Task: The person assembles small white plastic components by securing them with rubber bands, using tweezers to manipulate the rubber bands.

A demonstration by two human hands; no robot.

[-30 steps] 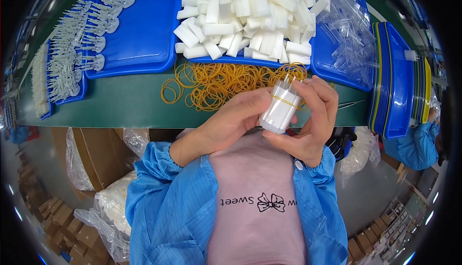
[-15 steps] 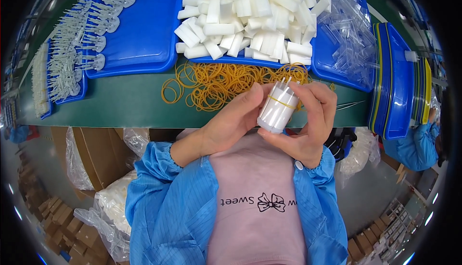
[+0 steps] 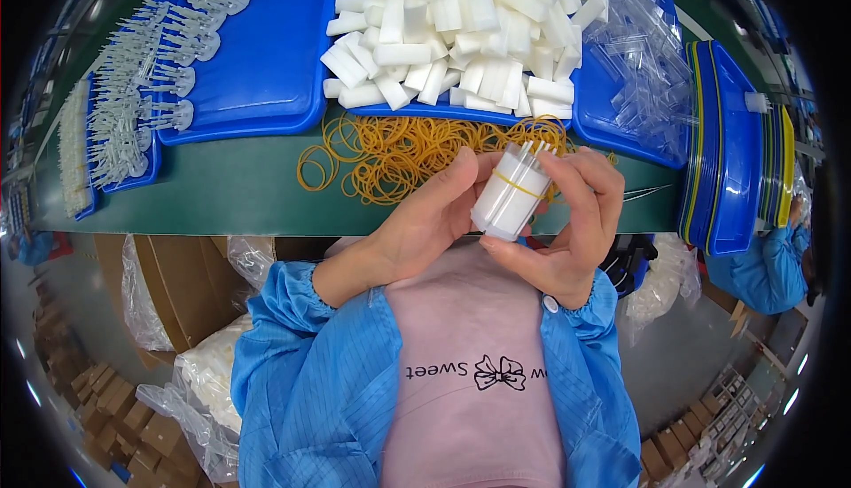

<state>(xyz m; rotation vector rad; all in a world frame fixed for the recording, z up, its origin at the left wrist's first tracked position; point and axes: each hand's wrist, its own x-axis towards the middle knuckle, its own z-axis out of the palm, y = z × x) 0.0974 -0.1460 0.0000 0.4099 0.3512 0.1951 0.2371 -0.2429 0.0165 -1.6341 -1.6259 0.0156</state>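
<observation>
Between my hands, just past the table's near edge, is a small assembly [image 3: 510, 203] of white blocks and clear plastic, tilted, with a yellow rubber band round its middle. Thin whitish prongs stick out of its upper end. My left hand [image 3: 436, 202] grips it from the left; some of its fingers are hidden behind it. My right hand [image 3: 581, 222] has its fingertips at the prongs and its thumb at the lower end. Behind the assembly lies a loose heap of yellow rubber bands [image 3: 399, 158] on the green table [image 3: 239, 188].
White foam blocks [image 3: 470, 36] fill a blue tray at the back. Clear plastic pieces [image 3: 643, 80] lie in another tray [image 3: 612, 133]. Pronged pieces [image 3: 133, 89] stand left by a blue tray [image 3: 257, 71]. Tweezers [image 3: 645, 192] and stacked trays [image 3: 731, 151] are at right.
The assembly has turned slightly in my hands, its side and lower end showing differently. My right fingers have shifted slightly around the prongs. The trays and rubber bands have stayed put.
</observation>
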